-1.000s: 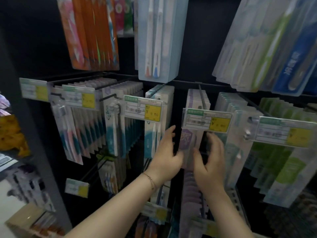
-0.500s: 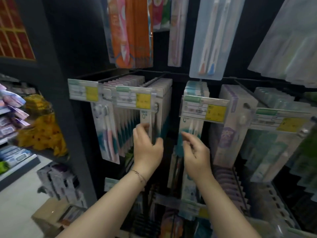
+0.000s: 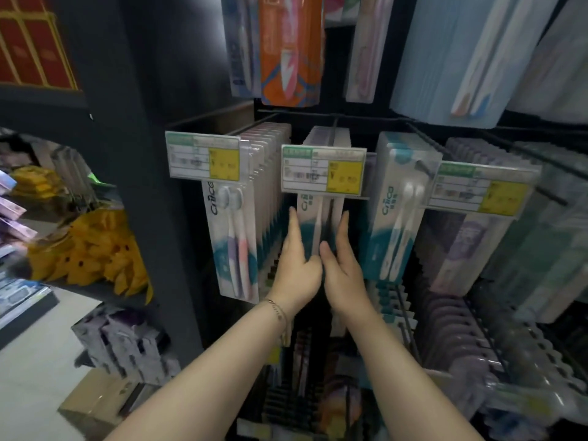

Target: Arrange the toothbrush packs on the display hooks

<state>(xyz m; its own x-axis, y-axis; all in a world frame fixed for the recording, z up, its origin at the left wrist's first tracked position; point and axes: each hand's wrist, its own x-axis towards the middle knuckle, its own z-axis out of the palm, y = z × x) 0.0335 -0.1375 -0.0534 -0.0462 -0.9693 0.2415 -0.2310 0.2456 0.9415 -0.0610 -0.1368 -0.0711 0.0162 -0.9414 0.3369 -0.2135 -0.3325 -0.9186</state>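
Note:
Rows of white and teal toothbrush packs hang on black display hooks. My left hand (image 3: 297,262) lies with straight fingers against the left side of the middle row of packs (image 3: 318,218). On that row's right side my right hand (image 3: 342,265) does the same, and the two thumbs meet below the front pack. A price tag (image 3: 323,170) hangs on the hook's tip above both hands. Another row of packs (image 3: 234,237) hangs to the left, with pink and purple brushes in front. A third row (image 3: 397,218) hangs to the right.
Purple packs (image 3: 467,243) and pale green packs (image 3: 541,249) fill the hooks further right. Orange (image 3: 288,49) and blue packs (image 3: 451,55) hang overhead. A dark shelf post (image 3: 149,186) stands left, with yellow goods (image 3: 92,249) beyond. Lower hooks (image 3: 471,345) jut out below.
My view and both hands have shifted left along the hooks. The hands came together and now press the sides of the middle teal row.

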